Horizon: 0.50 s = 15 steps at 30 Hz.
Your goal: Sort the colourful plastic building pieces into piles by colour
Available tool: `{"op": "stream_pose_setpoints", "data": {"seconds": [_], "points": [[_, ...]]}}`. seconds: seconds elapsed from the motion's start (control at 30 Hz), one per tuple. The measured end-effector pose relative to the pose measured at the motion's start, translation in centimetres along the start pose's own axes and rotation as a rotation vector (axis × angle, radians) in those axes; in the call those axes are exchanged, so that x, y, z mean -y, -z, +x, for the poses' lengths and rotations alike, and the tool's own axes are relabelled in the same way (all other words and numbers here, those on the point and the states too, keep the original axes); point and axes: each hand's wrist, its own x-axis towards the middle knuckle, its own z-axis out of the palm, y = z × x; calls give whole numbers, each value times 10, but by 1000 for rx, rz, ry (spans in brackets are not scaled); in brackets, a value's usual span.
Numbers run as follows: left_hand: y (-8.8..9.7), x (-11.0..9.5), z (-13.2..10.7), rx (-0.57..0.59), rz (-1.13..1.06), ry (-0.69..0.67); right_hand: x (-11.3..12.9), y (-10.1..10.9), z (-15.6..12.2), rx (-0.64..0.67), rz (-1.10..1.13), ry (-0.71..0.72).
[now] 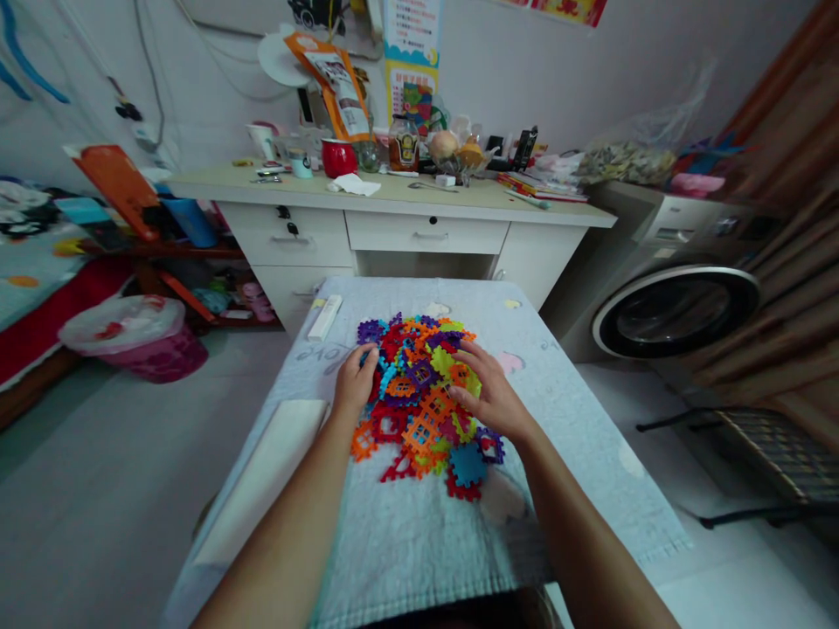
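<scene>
A heap of plastic interlocking building pieces [419, 411], in red, orange, purple, blue and lime green, lies on a cloth-covered table. Most are flat with notched edges, and several have window-like grids. At the heap's left edge is my left hand [356, 377], its fingers curled in and partly hidden; a dark blue bit shows between thumb and finger, too small to name. My right hand [488, 393] rests over the heap's right side, fingers spread and bent, with no piece visibly gripped. Near my right wrist, a blue square piece [468, 464] lies at the front of the heap.
The pale blue cloth [570, 472] covers the table. A white rectangular object [325, 317] and a long white panel [262, 480] lie on its left side. Beyond stands a cluttered white desk [433, 229]. A washing machine [655, 262] is right, a pink bin [154, 349] left.
</scene>
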Motion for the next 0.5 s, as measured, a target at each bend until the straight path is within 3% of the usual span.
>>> {"op": "stream_pose_setpoints", "data": {"seconds": [0.13,0.27,0.37,0.5], "points": [[-1,-2,-1,1,-15,-3,-7,3,-47,94,-117,-115],[0,-4,-1,-8,-19,3,-10,-15,-82,247,-153,-171],[0,-4,-2,-10,-20,6,-11,-32,-89,302,-173,-195],[0,-4,-3,-6,-23,4,-18,-39,-77,257,-213,-218]]}}
